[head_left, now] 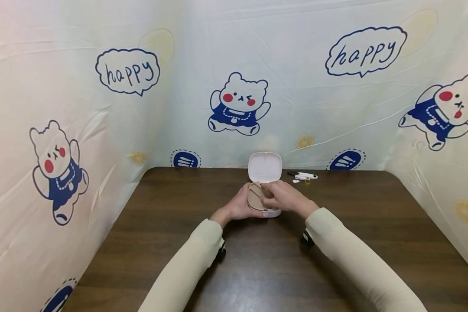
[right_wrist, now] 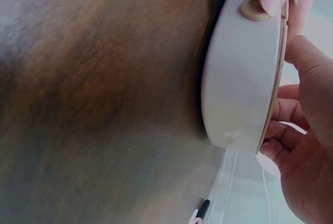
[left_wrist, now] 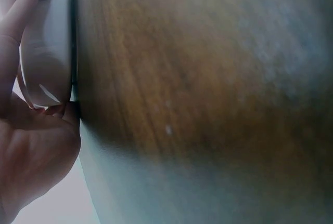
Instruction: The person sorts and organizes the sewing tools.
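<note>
A small white case (head_left: pixel 274 214) with rounded corners stands on the table, its lid (head_left: pixel 265 167) raised at the back. Inside the case lies a beige inner tray (head_left: pixel 256 198). My left hand (head_left: pixel 239 205) grips the case from its left side, with the thumb on the round beige button (right_wrist: pixel 253 10) at the front. Over the right part of the tray, my right hand (head_left: pixel 286 197) has bent fingers (right_wrist: pixel 289 110) at the tray's edge. What lies between its fingertips is hidden.
Behind and right of the case lie a black-and-white pen-like tool (head_left: pixel 308 175), a small white piece (head_left: pixel 295 181) and a yellow ring-shaped item (head_left: pixel 307 182). The brown wooden table (head_left: pixel 179 190) meets a printed curtain (head_left: pixel 187 108) at the back and sides.
</note>
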A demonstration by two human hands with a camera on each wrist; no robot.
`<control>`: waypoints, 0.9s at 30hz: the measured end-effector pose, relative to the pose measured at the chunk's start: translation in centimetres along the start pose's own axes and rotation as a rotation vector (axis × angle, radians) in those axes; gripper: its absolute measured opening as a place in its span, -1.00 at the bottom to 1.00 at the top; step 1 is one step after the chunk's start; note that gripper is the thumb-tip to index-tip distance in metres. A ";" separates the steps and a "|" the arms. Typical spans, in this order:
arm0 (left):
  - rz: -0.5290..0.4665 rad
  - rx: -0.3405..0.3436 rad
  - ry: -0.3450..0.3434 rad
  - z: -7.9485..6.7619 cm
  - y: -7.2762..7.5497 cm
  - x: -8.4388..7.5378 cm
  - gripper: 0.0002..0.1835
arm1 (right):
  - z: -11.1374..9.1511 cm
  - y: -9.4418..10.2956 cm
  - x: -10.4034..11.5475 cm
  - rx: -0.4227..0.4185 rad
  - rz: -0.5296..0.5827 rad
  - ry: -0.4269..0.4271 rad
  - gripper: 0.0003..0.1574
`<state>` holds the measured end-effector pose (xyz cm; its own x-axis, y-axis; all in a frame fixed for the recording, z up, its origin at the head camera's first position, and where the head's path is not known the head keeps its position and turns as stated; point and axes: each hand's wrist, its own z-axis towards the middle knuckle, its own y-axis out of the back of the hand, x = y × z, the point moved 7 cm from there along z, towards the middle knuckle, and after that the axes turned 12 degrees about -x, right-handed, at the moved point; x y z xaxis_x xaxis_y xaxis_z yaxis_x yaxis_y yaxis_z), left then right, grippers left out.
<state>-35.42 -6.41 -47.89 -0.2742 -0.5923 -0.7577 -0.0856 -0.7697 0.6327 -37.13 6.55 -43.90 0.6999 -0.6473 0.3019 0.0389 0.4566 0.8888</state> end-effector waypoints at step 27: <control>0.005 0.007 -0.002 0.2 -0.2 0.3 0.15 | -4.1 3.8 -7.6 -0.259 -0.040 -0.281 -0.60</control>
<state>-35.68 -6.40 -48.26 -0.2763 -0.5957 -0.7542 -0.0910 -0.7650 0.6376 -39.36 15.73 -44.24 0.4732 -0.7934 0.3829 0.2662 0.5430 0.7964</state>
